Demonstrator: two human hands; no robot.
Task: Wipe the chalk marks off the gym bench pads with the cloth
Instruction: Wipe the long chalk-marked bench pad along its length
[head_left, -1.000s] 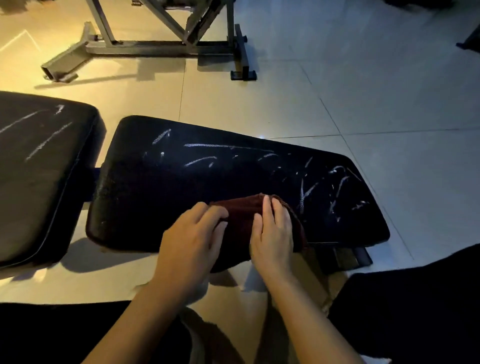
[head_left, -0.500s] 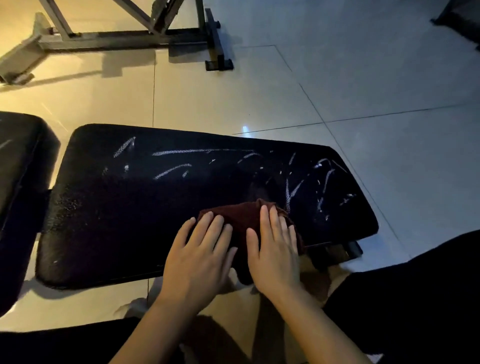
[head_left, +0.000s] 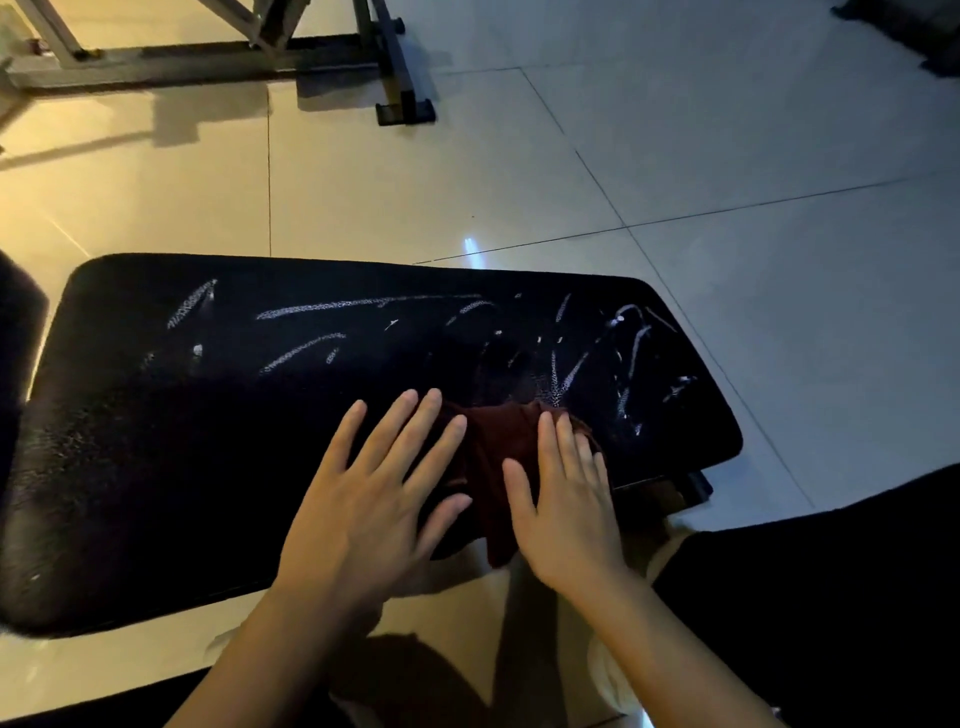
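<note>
Head view, 1 frame: black bench pad (head_left: 156, 441) w/ white chalk marks (head_left: 363, 304) across far half & right end. Dark red cloth (head_left: 493, 467) on pad's near edge. Left hand (head_left: 363, 509) flat, fingers spread, partly on cloth; right hand (head_left: 566, 509) flat on cloth. Neither grip clenched. Metal frame (head_left: 208, 52) on tile floor (head_left: 727, 156) beyond.

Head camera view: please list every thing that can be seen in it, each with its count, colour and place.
bench pad: one, black, across the middle of the view
chalk marks: many, white, on the pad's far half and right end
cloth: one, dark red, on the pad's near edge between the hands
second pad: one, black, at the left edge, only partly seen
metal frame: one, grey with black feet, on the floor at the top left
floor: light tiles, all around
left hand: flat, fingers spread, touching the cloth
right hand: flat on the cloth
</note>
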